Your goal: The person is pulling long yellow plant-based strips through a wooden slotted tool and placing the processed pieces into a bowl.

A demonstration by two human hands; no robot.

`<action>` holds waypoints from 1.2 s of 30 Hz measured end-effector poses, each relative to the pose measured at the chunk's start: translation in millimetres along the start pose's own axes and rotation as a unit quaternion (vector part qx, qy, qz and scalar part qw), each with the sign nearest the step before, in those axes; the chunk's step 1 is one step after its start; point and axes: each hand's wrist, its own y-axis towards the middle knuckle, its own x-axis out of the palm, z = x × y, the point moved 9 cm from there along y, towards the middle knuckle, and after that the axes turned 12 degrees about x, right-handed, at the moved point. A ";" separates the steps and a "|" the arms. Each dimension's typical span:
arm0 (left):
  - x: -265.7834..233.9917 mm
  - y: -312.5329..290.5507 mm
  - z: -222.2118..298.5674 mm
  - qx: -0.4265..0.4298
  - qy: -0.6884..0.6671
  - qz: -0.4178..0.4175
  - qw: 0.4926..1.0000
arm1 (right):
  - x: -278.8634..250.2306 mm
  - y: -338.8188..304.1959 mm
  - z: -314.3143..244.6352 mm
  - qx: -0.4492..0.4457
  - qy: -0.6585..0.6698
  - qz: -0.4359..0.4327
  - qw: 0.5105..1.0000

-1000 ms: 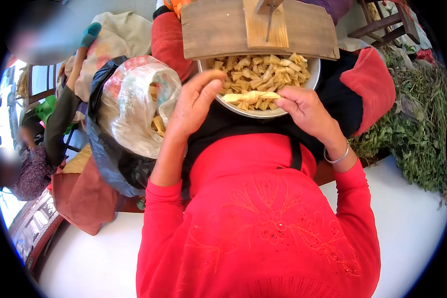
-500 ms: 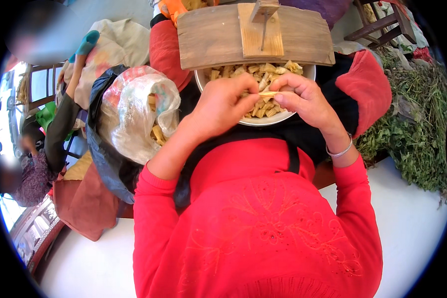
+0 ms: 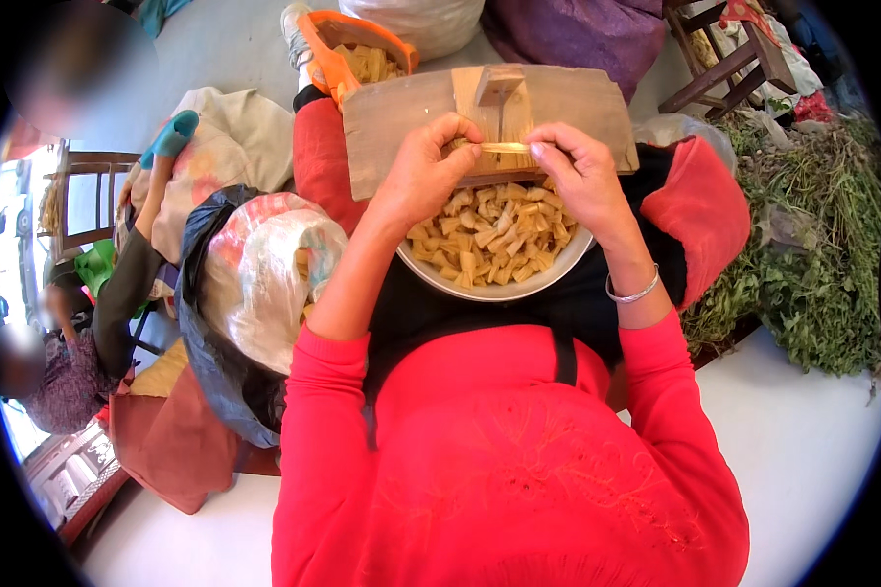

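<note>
A thin yellow strip (image 3: 505,148) is stretched level between my two hands. My left hand (image 3: 423,174) pinches one end, with its fingers curled. The other end sits between the thumb and fingertips of my right hand (image 3: 585,181); a silver bangle is on that wrist. Both hands are over a wooden board (image 3: 392,122), which carries a small wooden block (image 3: 500,78) with a slim upright piece below it. Just nearer to me stands a round metal bowl (image 3: 494,293) on my lap, heaped with short, folded, pale yellow pieces (image 3: 499,235). The board hides the bowl's far side.
To the left lies a plastic bag (image 3: 259,259) inside a dark bag. An orange container (image 3: 325,41) of similar pieces stands beyond the board. Leafy dried plants (image 3: 817,254) are piled at right, near a wooden stool (image 3: 739,59). Another person (image 3: 69,367) sits at far left.
My hands have moved up and away from the bowl to over the board, carrying the strip, which now spans a wider gap between them. The view has shifted, showing more of the orange container.
</note>
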 end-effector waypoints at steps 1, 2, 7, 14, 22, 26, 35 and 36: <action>-0.3 2.9 -0.2 -0.009 -0.004 0.006 1.000 | -0.3 3.4 0.2 0.007 0.001 0.007 1.000; -0.6 5.1 -0.3 -0.017 -0.008 0.013 1.000 | -1.8 6.5 -0.5 0.004 -0.012 0.018 1.000; 1.7 12.9 -11.6 0.001 0.048 0.025 0.999 | -2.6 15.8 -3.2 -0.113 -0.126 0.084 0.982; -19.1 -18.9 -21.3 0.029 0.194 0.076 0.978 | -10.3 6.1 65.6 0.134 0.130 0.013 0.982; 11.3 -83.9 -37.0 -0.086 -0.053 0.060 0.993 | 15.9 -44.8 73.0 0.194 0.432 -0.109 0.874; 13.2 -91.1 24.4 0.095 0.305 0.039 0.947 | 32.4 -76.5 74.3 0.265 0.213 -0.133 0.931; 20.9 -138.8 22.2 0.050 0.365 -0.003 0.930 | -0.6 -77.2 24.4 -0.077 -0.323 0.073 0.940; 18.8 -143.6 19.2 0.037 0.380 -0.014 0.924 | 5.3 -72.6 36.4 -0.082 -0.365 0.065 0.925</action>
